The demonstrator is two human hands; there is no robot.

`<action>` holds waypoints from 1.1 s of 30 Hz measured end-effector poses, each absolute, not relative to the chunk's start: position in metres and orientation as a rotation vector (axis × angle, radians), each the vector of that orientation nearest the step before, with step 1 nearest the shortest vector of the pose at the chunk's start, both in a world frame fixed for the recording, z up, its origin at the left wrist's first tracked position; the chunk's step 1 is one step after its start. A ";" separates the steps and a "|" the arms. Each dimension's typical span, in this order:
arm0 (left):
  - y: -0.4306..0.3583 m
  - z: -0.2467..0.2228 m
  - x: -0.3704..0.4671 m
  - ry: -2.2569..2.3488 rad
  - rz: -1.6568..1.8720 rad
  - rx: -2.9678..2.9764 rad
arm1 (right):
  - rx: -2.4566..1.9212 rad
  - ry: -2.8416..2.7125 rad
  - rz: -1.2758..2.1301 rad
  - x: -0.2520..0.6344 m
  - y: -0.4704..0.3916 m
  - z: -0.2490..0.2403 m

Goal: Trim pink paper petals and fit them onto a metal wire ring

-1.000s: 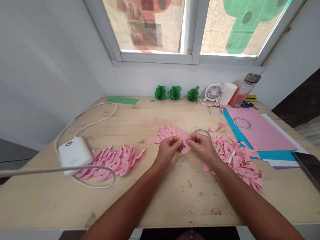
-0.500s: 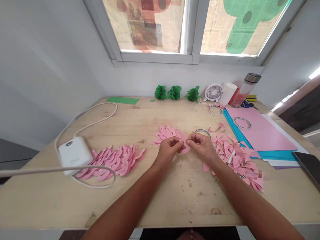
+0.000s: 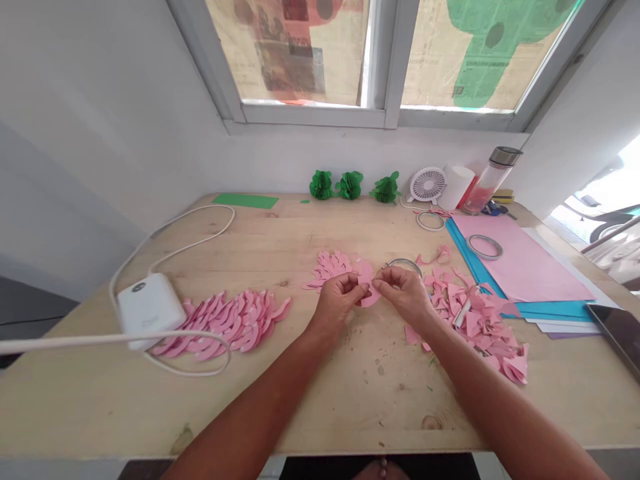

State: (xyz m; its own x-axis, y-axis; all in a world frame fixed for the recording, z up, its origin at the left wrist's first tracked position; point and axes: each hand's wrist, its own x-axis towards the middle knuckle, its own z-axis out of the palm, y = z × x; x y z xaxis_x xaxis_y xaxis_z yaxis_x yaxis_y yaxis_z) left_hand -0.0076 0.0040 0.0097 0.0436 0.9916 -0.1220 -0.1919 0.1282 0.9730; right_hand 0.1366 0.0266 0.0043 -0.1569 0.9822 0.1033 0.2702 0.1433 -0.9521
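My left hand [image 3: 343, 298] pinches a curved pink paper cutout [image 3: 367, 272] between thumb and fingers, over the middle of the table. At the cutout's right edge, the thumb and forefinger of my right hand [image 3: 400, 291] are pressed together; whether they grip the paper or something tiny on it is too small to tell. Just behind my right hand lies a roll of tape [image 3: 406, 263], partly covered. A fanned group of small pink paper pieces [image 3: 331, 265] sits behind my left hand. Further left is a heap of curved pink cutouts [image 3: 235, 323] with whitish spots.
Pink paper scraps [image 3: 475, 317] lie to the right, near pink and blue sheets [image 3: 525, 267] bearing another tape roll [image 3: 485, 247]. A phone [image 3: 615, 330] rests at the right edge. Left is a white power bank [image 3: 149, 307] with a cable. Green paper figures [image 3: 349, 186], a fan [image 3: 427, 185] and a bottle [image 3: 493, 180] stand behind.
The pink cutout has turned slightly between my hands and shows more of its face. My hands have barely shifted. At the far right, a dark area has given way to a bright outdoor view.
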 end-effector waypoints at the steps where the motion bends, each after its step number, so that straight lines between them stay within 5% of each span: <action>1: 0.004 0.010 -0.008 1.107 1.180 0.990 | -1.252 -1.582 1.064 0.137 0.027 0.004; 33: 0.005 0.005 -0.008 1.071 1.178 0.972 | -1.251 -1.605 1.051 0.136 0.028 0.003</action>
